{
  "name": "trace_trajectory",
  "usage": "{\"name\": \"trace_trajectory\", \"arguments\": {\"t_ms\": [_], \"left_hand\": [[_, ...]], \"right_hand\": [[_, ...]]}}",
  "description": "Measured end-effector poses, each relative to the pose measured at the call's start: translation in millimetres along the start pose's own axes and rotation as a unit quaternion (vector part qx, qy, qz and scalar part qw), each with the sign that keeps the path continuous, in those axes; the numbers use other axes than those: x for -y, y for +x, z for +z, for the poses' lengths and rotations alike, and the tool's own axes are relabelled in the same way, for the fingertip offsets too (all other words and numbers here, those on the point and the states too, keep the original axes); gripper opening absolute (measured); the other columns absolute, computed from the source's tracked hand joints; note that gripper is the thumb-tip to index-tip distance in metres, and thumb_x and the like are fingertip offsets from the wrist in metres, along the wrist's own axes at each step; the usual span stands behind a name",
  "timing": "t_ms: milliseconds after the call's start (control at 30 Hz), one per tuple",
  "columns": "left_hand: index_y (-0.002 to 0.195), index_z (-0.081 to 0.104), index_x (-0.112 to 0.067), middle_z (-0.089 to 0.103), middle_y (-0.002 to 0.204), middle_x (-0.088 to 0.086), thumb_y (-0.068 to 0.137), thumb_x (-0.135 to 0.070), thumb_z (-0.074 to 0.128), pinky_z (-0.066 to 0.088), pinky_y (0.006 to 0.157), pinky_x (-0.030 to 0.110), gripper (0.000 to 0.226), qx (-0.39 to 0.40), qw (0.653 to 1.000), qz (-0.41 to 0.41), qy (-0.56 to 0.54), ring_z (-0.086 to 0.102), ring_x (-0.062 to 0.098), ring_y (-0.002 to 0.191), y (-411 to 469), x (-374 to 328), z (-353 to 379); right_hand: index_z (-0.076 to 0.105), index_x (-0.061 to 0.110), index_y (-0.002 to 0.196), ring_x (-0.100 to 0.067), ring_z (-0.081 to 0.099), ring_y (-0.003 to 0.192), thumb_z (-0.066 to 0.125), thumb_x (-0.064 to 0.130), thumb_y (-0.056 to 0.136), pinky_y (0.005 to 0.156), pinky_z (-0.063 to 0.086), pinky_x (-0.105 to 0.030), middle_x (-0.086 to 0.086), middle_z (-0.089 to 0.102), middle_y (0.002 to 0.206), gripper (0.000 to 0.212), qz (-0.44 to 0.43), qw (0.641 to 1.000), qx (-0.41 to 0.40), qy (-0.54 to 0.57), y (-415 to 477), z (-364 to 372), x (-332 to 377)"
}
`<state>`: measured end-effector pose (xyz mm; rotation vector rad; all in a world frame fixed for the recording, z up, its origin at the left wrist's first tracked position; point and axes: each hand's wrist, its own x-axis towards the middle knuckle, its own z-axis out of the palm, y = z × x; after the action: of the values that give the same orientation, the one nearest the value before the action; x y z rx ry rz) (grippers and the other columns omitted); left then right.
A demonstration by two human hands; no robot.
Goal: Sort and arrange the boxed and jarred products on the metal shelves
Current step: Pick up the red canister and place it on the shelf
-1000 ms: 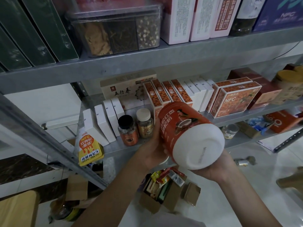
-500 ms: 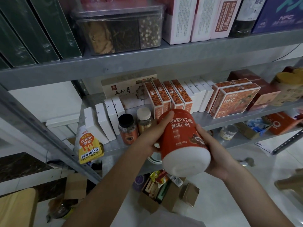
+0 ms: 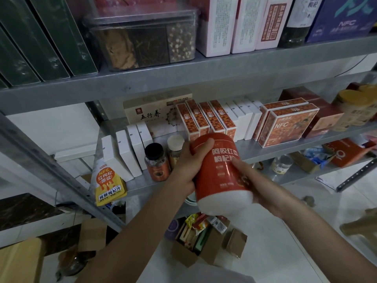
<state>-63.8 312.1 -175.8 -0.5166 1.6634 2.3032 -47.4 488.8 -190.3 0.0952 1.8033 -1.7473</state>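
A big red jar [image 3: 219, 170] with white Chinese lettering and a white base is held in front of the middle metal shelf [image 3: 265, 150], tipped with its base toward me. My left hand [image 3: 187, 162] grips its left side near the top, thumb over the red wall. My right hand [image 3: 259, 186] wraps its right side and underside. Just behind my left hand stand a black-lidded jar [image 3: 156, 162] and a cream-lidded jar [image 3: 175, 147]. Orange boxes [image 3: 206, 119] and white boxes [image 3: 124, 154] line that shelf.
Two orange NFC boxes [image 3: 285, 125] and a yellow-lidded jar [image 3: 359, 107] stand to the right. A yellow pouch [image 3: 107, 180] hangs at the shelf's left edge. The upper shelf [image 3: 183, 76] holds green folders, a clear tub and pink boxes. An open carton [image 3: 202, 240] lies on the floor.
The red jar has turned from base-toward-me to nearly upright and moved closer to the shelf; both hands shifted round its sides with it.
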Motion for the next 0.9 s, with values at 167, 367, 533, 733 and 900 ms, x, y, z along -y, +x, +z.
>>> {"name": "trace_trajectory", "arguments": {"t_ms": [167,367,533,733,900], "left_hand": [[0.123,0.046,-0.037,0.060,0.124,0.000,0.068,-0.045,0.078,0.061,0.071,0.037,0.064,0.017,0.992,0.117,0.045,0.068,0.022,0.100,-9.5,-0.2,4.5],[0.126,0.054,-0.038,0.062,0.127,-0.003,0.079,-0.061,0.058,0.056,0.090,0.044,0.053,0.093,0.986,0.111,0.080,0.062,0.018,0.112,-11.8,-14.6,-15.1],[0.125,0.058,-0.043,0.060,0.128,-0.002,0.085,-0.047,0.062,0.056,0.088,0.041,0.041,0.104,0.986,0.098,0.084,0.059,0.022,0.118,-10.0,-15.1,-32.7],[0.133,0.055,-0.023,0.067,0.119,0.006,0.083,-0.040,0.065,0.049,0.100,0.048,0.054,0.081,0.994,0.063,0.037,0.063,0.028,0.113,-10.6,-2.5,-33.2],[0.117,0.065,-0.014,0.066,0.118,0.013,0.074,-0.048,0.067,0.051,0.093,0.054,0.055,0.077,0.995,-0.041,-0.043,0.057,0.034,0.119,-23.0,12.4,-32.0]], "right_hand": [[0.033,0.050,0.131,-0.005,0.067,0.101,0.084,0.061,0.052,0.080,0.058,-0.027,0.015,0.064,0.117,0.095,-0.118,0.992,-0.013,-0.042,0.9,4.4,-2.4],[0.042,0.048,0.132,-0.022,0.068,0.106,0.088,0.067,0.035,0.081,0.059,-0.037,0.004,0.069,0.117,0.109,-0.141,0.987,0.017,0.074,3.3,-3.7,-1.9],[0.069,0.026,0.120,-0.036,0.064,0.110,0.087,0.064,0.047,0.085,0.056,-0.048,-0.018,0.064,0.126,0.085,-0.041,0.954,0.131,0.268,6.4,-9.1,-4.8],[0.056,0.017,0.136,-0.040,0.059,0.118,0.080,0.055,0.065,0.094,0.050,-0.057,-0.019,0.057,0.136,0.084,-0.034,0.916,0.160,0.366,11.6,-5.5,-6.5],[0.069,0.026,0.119,-0.032,0.067,0.107,0.071,0.066,0.068,0.082,0.057,-0.049,-0.012,0.068,0.121,0.065,-0.126,0.943,0.047,0.306,9.9,-2.9,0.7]]}}
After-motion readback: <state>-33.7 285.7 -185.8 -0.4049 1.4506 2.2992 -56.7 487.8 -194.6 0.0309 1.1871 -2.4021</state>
